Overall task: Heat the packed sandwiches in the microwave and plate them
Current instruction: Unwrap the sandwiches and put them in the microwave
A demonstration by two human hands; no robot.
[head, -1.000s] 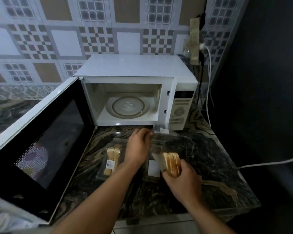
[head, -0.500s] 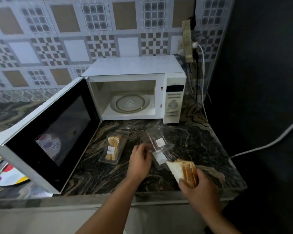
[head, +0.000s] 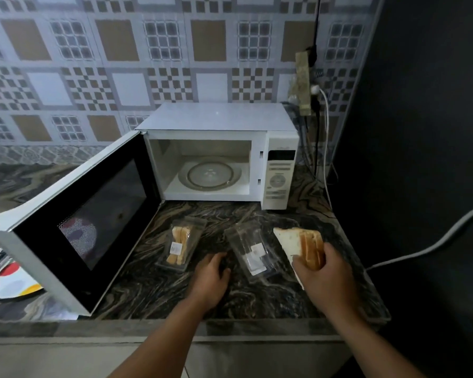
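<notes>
Head view, items as you are seeing them:

1. Your right hand (head: 324, 274): it is gripping an unwrapped sandwich (head: 301, 245), fingers curled round its near end, and is holding it above the right part of the worktop (head: 153, 293). The white bread face is turning toward your left hand; the browned edges are pointing away from you.

2. Your left hand (head: 212, 276): it is hovering low over the worktop with fingers loosely curled and nothing between them. Whether the fingertips are touching the stone cannot be told.

3. Empty clear sandwich pack (head: 253, 252): it is lying on the worktop between your two hands, just beyond them, with a white label showing. It is near your left hand's fingers, but contact cannot be told.

4. Sealed sandwich pack (head: 182, 241): it is lying flat just beyond and to the left of your left hand, with a sandwich and a small label inside.

5. Microwave (head: 216, 156): it is standing well beyond both hands against the tiled wall (head: 120, 64). Its door (head: 77, 227) is hanging wide open to the far left of your left hand. The glass turntable (head: 210, 174) inside is showing bare.

6. Spotted paper plate (head: 8, 279): it is lying far left of your left hand, partly hidden behind the door.

7. Power strip (head: 303, 83): it is hanging on the wall beyond your right hand, with a white cable (head: 434, 244) trailing to that hand's right.
</notes>
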